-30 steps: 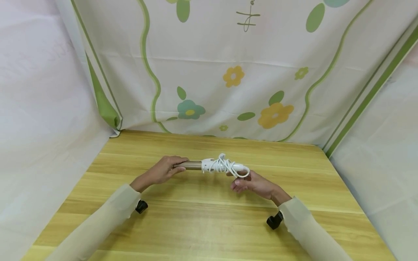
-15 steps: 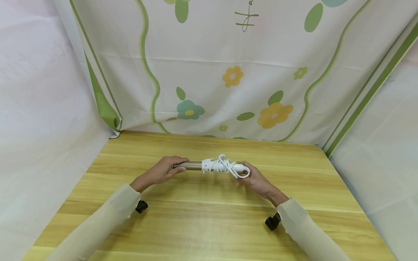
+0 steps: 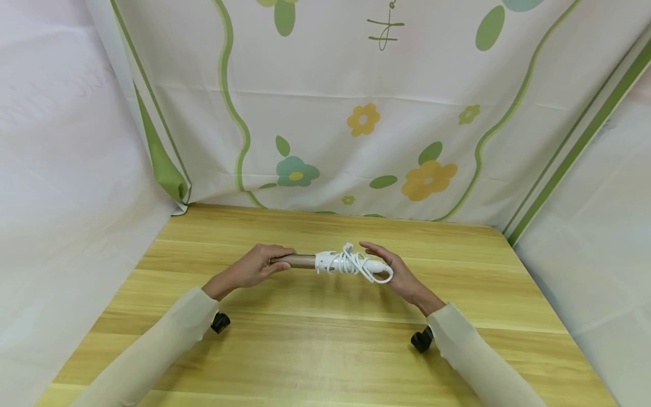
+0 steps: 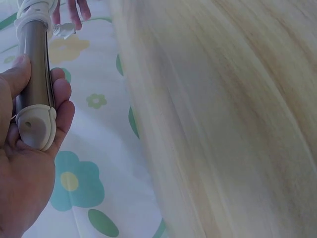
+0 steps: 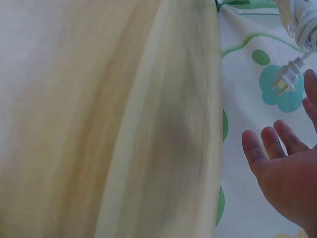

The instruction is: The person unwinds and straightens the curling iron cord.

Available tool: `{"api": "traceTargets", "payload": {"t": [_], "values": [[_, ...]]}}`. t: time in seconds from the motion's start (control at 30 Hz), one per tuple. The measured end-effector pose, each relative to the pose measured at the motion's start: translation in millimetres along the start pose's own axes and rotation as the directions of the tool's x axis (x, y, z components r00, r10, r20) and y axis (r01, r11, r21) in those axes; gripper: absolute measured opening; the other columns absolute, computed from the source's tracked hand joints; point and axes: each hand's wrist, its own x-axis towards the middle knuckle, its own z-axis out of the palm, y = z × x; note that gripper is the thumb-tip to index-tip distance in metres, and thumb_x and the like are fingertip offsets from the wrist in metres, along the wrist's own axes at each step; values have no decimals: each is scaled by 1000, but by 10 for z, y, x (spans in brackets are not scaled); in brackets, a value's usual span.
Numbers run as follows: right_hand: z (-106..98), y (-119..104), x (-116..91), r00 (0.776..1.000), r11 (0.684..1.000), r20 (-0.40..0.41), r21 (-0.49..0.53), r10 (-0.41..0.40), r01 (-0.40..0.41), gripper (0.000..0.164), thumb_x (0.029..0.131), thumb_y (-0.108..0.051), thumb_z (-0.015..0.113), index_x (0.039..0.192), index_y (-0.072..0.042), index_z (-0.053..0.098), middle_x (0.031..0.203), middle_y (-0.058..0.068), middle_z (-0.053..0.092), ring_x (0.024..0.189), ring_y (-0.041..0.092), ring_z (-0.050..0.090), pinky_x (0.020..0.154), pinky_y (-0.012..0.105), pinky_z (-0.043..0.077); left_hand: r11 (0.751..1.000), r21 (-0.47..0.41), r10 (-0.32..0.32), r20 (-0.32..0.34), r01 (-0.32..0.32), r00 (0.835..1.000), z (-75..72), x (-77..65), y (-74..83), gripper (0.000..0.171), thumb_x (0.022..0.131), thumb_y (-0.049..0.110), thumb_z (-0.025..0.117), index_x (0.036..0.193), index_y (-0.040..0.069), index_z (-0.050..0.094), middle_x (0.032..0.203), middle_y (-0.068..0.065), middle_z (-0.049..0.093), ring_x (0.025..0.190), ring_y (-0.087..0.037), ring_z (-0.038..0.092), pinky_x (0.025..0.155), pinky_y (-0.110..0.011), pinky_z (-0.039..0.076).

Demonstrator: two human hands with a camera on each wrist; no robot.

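My left hand [image 3: 251,267] grips a curling iron by the far end of its bronze barrel [image 3: 302,261]. In the left wrist view, thumb and fingers wrap the barrel just above its pale end cap [image 4: 37,128]. The iron is held roughly level over the table, its white handle pointing right. A white cord [image 3: 356,262] is wound round the handle and loops at its end. My right hand [image 3: 404,281] is at the handle's end, fingers extended and spread. In the right wrist view, the two-pin plug [image 5: 287,77] hangs beyond those fingers.
The wood-grain table [image 3: 315,350] lies under both hands. Behind it hangs a white cloth [image 3: 315,124] with flowers and green lines, and pale cloth walls stand on both sides. Black wrist cameras are mounted below each sleeve.
My right hand goes from below the handle to close around its end, then its fingers straighten and spread behind it. The left hand keeps its grip; the iron's handle end dips slightly.
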Motion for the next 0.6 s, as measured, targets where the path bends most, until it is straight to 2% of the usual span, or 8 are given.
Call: {"api": "traceTargets", "payload": {"t": [0.03, 0.13, 0.23, 0.27, 0.3, 0.47, 0.6], "values": [[-12, 11, 11, 1000, 1000, 15, 8, -22, 22, 62, 98, -7, 60, 154, -10, 33, 159, 17, 27, 144, 49, 20, 95, 21, 47, 1000, -3, -2, 10, 2, 1000, 1, -3, 1, 37, 101, 27, 55, 133, 8, 61, 116, -6, 70, 90, -10, 63, 80, -31, 52], [-30, 23, 45, 997, 997, 49, 48, -64, 62, 67, 97, -19, 64, 154, -5, 31, 161, 19, 23, 143, 53, 18, 99, 23, 46, 1000, -11, -13, 35, 13, 999, 4, -5, 11, 38, 102, 28, 54, 134, 9, 60, 117, -5, 69, 93, -10, 63, 82, -31, 52], [-8, -12, 75, 997, 993, 68, 110, -46, 38, 74, 94, -27, 68, 154, -3, 31, 162, 20, 20, 144, 50, 20, 101, 23, 45, 1000, -23, -9, 45, 10, 999, 7, 0, 29, 38, 102, 28, 54, 134, 9, 60, 117, -4, 69, 93, -10, 62, 82, -31, 52], [7, -39, 87, 998, 993, 64, 119, -28, 20, 71, 95, -18, 67, 153, -2, 31, 161, 20, 21, 144, 46, 23, 102, 22, 44, 1000, -26, -8, 47, 10, 999, 7, 3, 37, 38, 102, 28, 54, 134, 9, 60, 117, -4, 69, 92, -10, 62, 82, -31, 51], [21, -60, 98, 998, 991, 62, 131, -14, 6, 71, 94, -16, 68, 153, -1, 31, 161, 22, 22, 145, 42, 23, 104, 21, 43, 1000, -30, -6, 49, 8, 999, 7, 5, 45, 38, 102, 28, 54, 134, 9, 60, 116, -4, 69, 92, -10, 62, 81, -31, 51], [76, -113, 150, 997, 983, 68, 179, 35, -46, 68, 95, -20, 67, 151, 2, 34, 156, 28, 28, 136, 16, 44, 103, 21, 43, 999, -42, 4, 61, -2, 998, 13, 11, 76, 38, 102, 27, 54, 135, 8, 60, 112, -3, 69, 87, -9, 60, 78, -29, 51], [91, -112, 166, 996, 979, 66, 190, 68, -79, 65, 93, -20, 70, 147, 3, 41, 153, 27, 35, 126, 8, 53, 97, 24, 48, 999, -48, 9, 67, -5, 998, 15, 13, 96, 39, 102, 27, 54, 135, 7, 59, 111, -3, 69, 85, -13, 61, 76, -28, 51]]}}
